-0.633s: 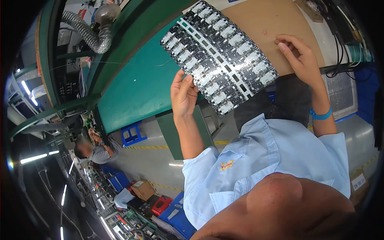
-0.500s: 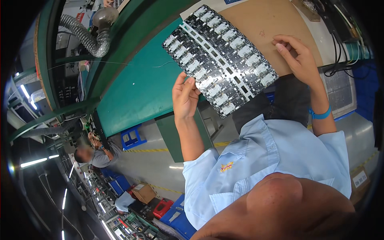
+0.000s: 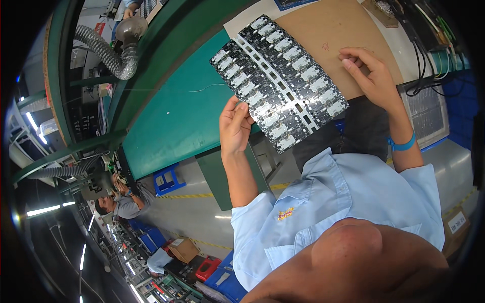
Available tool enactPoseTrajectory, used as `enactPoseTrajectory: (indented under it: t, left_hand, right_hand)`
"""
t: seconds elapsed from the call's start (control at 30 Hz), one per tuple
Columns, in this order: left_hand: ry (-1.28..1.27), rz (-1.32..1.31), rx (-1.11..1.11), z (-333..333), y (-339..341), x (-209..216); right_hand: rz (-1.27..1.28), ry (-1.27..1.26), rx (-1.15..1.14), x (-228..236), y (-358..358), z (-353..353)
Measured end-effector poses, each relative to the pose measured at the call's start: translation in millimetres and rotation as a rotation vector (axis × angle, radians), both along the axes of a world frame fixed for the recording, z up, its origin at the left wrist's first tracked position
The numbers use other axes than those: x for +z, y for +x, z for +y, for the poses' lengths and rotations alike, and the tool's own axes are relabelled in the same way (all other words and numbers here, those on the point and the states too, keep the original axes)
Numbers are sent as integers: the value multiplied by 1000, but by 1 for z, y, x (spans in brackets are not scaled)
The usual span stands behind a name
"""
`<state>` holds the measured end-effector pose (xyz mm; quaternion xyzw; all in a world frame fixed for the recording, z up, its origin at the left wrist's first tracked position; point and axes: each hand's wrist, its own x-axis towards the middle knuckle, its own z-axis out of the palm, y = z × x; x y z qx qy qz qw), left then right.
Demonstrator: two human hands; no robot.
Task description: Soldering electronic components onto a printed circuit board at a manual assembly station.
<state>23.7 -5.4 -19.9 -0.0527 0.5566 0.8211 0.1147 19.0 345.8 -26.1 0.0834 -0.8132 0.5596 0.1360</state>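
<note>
Fingers of the left hand [image 3: 235, 126] are clamped on the near long edge of a black panel of circuit boards [image 3: 279, 83], thumb on the upper face and the other fingertips curled behind it, so the panel is carried by this hand alone. From those fingers the panel extends up and to the right, held tilted above the green bench top [image 3: 177, 116]; its long axis runs diagonally from the upper-left corner down to the lower-right corner, with rows of small white components either side of a pale central strip. Fingers of the right hand [image 3: 371, 76] are loosely curled with the thumb laid against the forefinger; whether anything small is pinched between them cannot be told. That hand sits just beyond the panel's far right edge, near it but apparently not touching, resting over a brown cardboard sheet [image 3: 328, 35] on the bench. The left hand is therefore the nearer and the only gripping hand. A blue wristband [image 3: 402, 145] circles the right wrist. Black cables [image 3: 429, 60] lie beyond the right fingers, and a flexible grey hose [image 3: 103, 50] hangs well to the left of the left fingers.
</note>
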Motion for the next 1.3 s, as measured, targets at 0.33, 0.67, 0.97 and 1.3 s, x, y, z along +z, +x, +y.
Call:
enactPoseTrajectory:
  t: [0.33,0.67,0.97,1.3]
  left_hand:
    - [-29,-28,-28,1,-3,2]
    - [-52,-30,-35,0,-3,-1]
    - [-46,-21,77,-4,6,-10]
    - [-94,-8,240,0,21,-12]
  right_hand:
    - [24,9,-5,1,0,-5]
    - [17,17,-4,-2,0,-2]
    - [108,395,67,9,15,27]
    - [221,676,175,-12,15,80]
